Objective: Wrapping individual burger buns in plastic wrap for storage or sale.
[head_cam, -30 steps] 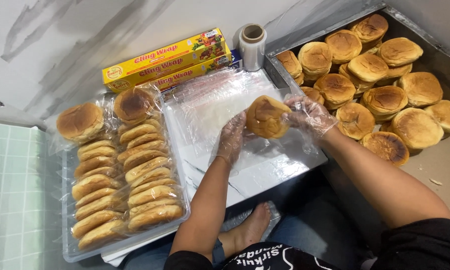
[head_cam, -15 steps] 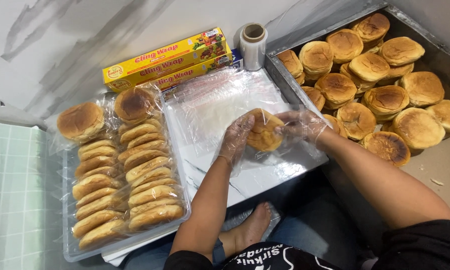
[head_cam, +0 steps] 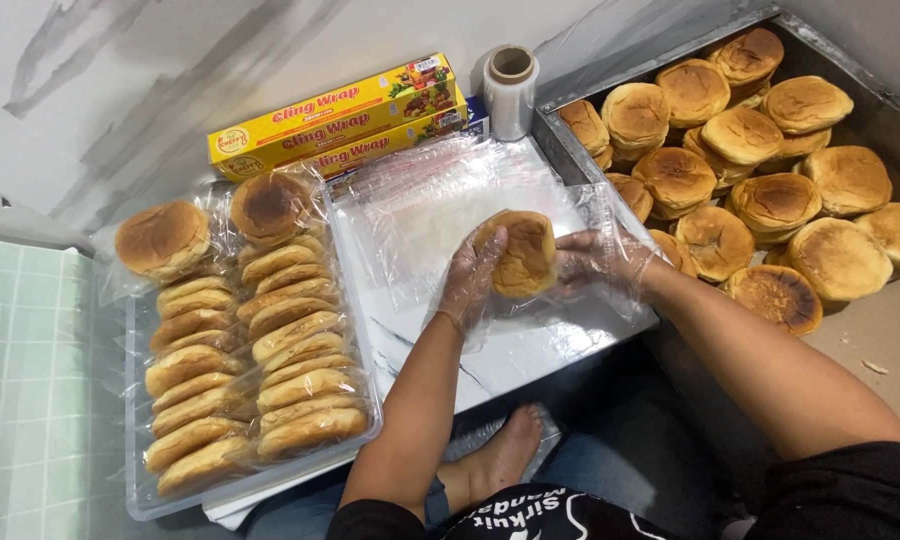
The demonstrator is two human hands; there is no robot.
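My left hand (head_cam: 473, 280), in a thin clear glove, grips a round golden bun (head_cam: 523, 252) from its left side, held upright over a stack of clear plastic bags (head_cam: 440, 205). My right hand (head_cam: 600, 262), also gloved, is at the bun's right side and holds the edge of a clear bag (head_cam: 610, 215) next to it. The bags lie on a flat silver tray (head_cam: 530, 355) in front of me.
A clear bin (head_cam: 150, 495) at left holds two rows of bagged buns (head_cam: 270, 340). A metal tray (head_cam: 560, 135) at right is full of loose buns (head_cam: 770, 200). Yellow cling wrap boxes (head_cam: 330, 120) and a film roll (head_cam: 510, 90) stand by the wall. My bare foot (head_cam: 495, 465) rests below.
The bun has come down from mid-air toward the bags and turned on edge. My left hand has closed on it, and my right hand has shifted to the bag's edge.
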